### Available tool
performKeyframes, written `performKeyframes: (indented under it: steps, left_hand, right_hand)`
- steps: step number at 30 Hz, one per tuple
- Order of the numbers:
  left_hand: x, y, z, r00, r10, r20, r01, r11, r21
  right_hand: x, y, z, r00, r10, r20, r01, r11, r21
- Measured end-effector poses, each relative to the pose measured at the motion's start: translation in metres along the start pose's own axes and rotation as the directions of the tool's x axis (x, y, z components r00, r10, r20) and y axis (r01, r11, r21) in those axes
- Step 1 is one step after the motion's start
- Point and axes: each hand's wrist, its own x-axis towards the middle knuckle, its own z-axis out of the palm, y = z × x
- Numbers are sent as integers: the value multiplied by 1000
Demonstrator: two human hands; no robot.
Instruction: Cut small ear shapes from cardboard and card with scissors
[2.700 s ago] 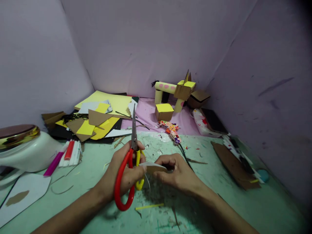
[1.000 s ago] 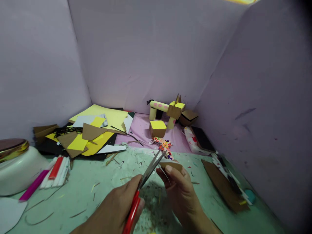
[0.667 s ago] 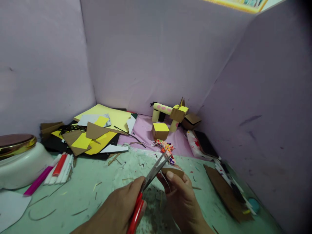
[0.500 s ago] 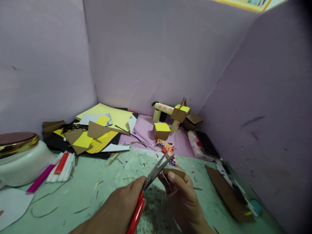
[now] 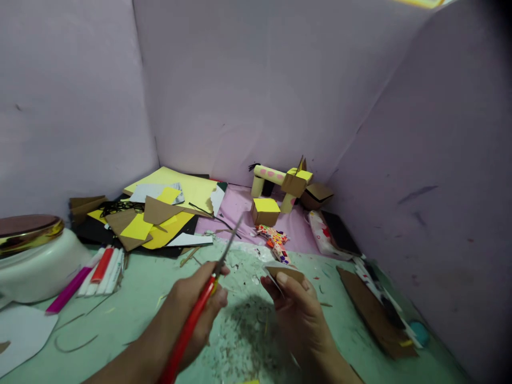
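My left hand (image 5: 188,309) is closed round the red and yellow handles of a pair of scissors (image 5: 208,288). Their blades are together and point up and away, clear of the card. My right hand (image 5: 298,309) pinches a small brown cardboard piece (image 5: 285,272) with a white face, held just above the green table (image 5: 132,314). The two hands are a short way apart, with the scissors to the left of the card piece.
Marker pens (image 5: 90,277) and a white dish with a gold lid (image 5: 30,256) lie at the left. Yellow, brown and black paper scraps (image 5: 156,213) pile up behind. A cardboard animal model (image 5: 286,184), a yellow-topped box (image 5: 264,210) and a brown cardboard strip (image 5: 376,314) sit at the right.
The scissors have come away from the card piece and swung to the left, blades now closed. My right hand still holds the card in about the same place.
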Motion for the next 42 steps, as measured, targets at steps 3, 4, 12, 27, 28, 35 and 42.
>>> performKeyframes:
  steps: [3, 4, 12, 27, 28, 35, 42]
  left_hand:
    - [6, 5, -2, 995, -87, -41, 74, 962, -262]
    - [7, 6, -2, 994, -98, -48, 78, 943, -322]
    - [3, 0, 15, 989, -135, 61, 148, 891, -430]
    - [9, 12, -7, 989, -98, 107, 116, 976, -184]
    - [11, 14, -11, 994, -86, 67, 95, 987, -129]
    - [17, 10, -26, 982, 102, -160, -6, 858, 514]
    - [2, 1, -6, 968, 236, 81, -245, 835, 493]
  right_hand:
    - [-2, 6, -4, 997, 23, 76, -20, 999, -42]
    - [-4, 9, -5, 993, 35, 111, -28, 998, -63]
    - [-16, 21, -11, 955, 185, 232, -124, 959, -255]
    - [-6, 16, -14, 958, 142, 249, -56, 945, -323]
    - [-5, 15, -13, 966, 111, 235, -43, 959, -279]
    - [-2, 8, -1, 971, 211, 116, -212, 977, -2]
    - [2, -2, 2, 983, 178, 43, -182, 977, 107]
